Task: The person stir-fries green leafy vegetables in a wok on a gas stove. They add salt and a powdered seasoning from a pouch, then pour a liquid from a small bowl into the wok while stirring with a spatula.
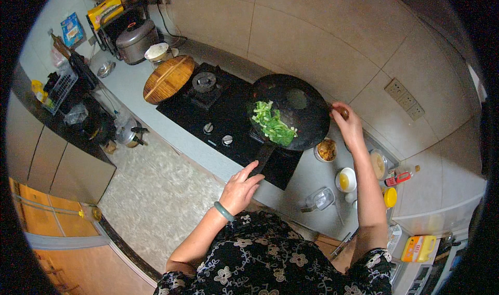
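Observation:
A black wok rests over the right side of a black glass gas hob. Chopped green leafy vegetables lie in a heap against its near-left wall. My right hand grips the wok's small brown side handle at the far right. On the near side a long dark handle slopes from the wok toward the counter edge. My left hand, with a green bangle at the wrist, is beside that handle's end, fingers apart; whether they touch it is unclear.
A round wooden lid lies left of the hob's other burner. Right of the wok stand a tub of brown food, a white bowl with yellow liquid and a clear container. A rice cooker stands in the far corner.

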Demonstrator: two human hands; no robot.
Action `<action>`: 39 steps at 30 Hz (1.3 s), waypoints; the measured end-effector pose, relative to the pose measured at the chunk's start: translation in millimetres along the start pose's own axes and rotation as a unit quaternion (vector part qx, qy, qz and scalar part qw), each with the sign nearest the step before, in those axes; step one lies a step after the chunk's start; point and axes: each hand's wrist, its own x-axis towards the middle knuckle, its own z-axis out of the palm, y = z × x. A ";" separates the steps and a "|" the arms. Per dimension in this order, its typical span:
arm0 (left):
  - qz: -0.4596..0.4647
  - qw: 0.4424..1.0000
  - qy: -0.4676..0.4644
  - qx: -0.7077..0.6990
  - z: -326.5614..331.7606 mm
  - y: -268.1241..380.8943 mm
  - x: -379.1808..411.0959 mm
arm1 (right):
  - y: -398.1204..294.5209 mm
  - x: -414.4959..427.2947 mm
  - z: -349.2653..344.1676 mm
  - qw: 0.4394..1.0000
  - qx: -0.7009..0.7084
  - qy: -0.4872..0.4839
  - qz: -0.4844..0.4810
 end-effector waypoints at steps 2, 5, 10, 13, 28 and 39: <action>-0.006 1.000 -0.007 -0.004 -0.3 0.8 0.2 | 10.8 22.2 10.5 0.998 0.040 0.004 0.039; -0.009 1.000 -0.013 -0.005 0.3 1.8 1.7 | 13.9 34.0 19.5 0.998 -0.011 -0.055 -0.024; -0.005 1.000 -0.005 0.004 0.7 -0.3 -0.2 | -67.3 -9.5 3.5 0.963 -0.022 -0.242 -0.119; -0.015 1.000 -0.008 -0.008 0.0 0.8 -0.8 | -103.2 -47.1 -23.4 0.938 -0.083 -0.277 -0.190; -0.001 1.000 -0.002 0.002 0.1 -2.7 0.3 | -24.3 -65.8 -25.5 0.996 -0.043 -0.033 -0.070; -0.010 1.000 0.008 -0.013 3.5 -1.2 1.1 | 85.3 14.1 -24.3 0.954 0.155 0.137 0.217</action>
